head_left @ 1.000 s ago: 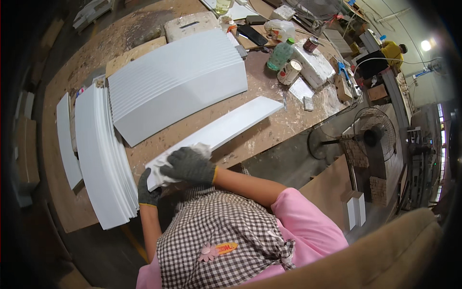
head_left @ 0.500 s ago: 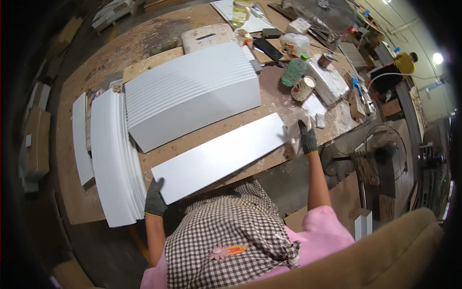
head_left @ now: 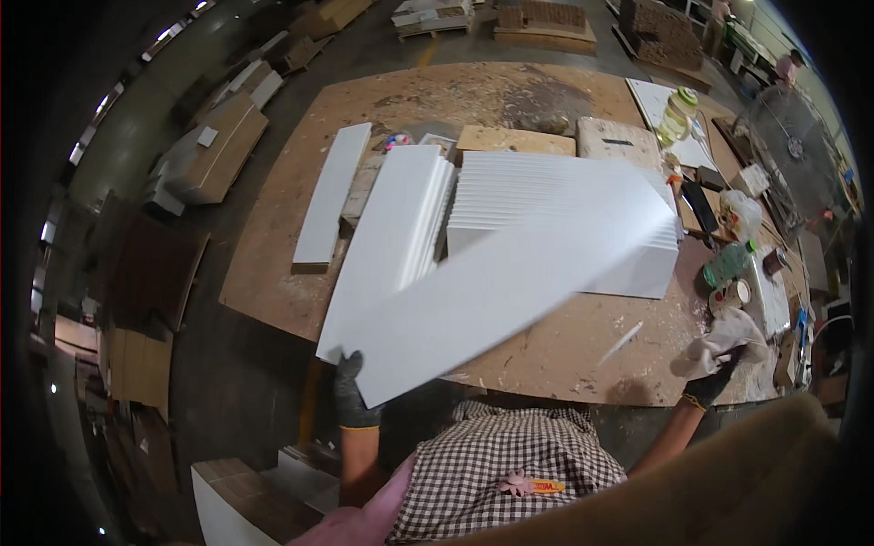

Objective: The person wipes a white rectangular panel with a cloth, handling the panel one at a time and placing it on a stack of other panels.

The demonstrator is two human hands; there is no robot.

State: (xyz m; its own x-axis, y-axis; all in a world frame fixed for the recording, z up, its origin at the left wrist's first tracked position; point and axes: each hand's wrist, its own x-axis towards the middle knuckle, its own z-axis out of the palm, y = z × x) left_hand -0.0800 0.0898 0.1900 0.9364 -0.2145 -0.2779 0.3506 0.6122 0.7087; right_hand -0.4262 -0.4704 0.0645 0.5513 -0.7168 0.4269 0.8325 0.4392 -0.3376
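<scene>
My left hand [head_left: 356, 393], in a dark grey glove, grips the near left corner of a long white board [head_left: 510, 291]. The board is lifted and slants away to the right, above a fanned stack of white boards [head_left: 382, 223] and a large stepped stack of white boards [head_left: 628, 273]. It hides part of both stacks. My right hand [head_left: 715, 382], gloved too, is closed on a pale crumpled cloth [head_left: 726, 341] over the table's near right side, apart from the board.
The stained wooden table [head_left: 537, 364] carries a separate white board [head_left: 332, 196] on the left. At the right are a green bottle [head_left: 728, 262], a white can [head_left: 730, 296], a black phone [head_left: 699, 207] and a yellowish jug [head_left: 675, 118]. Beyond them stands a large fan [head_left: 792, 146].
The white board has risen off the table and swung left over the stacks in my left hand. My right hand has come away from its other end, still with the cloth. The view has turned left.
</scene>
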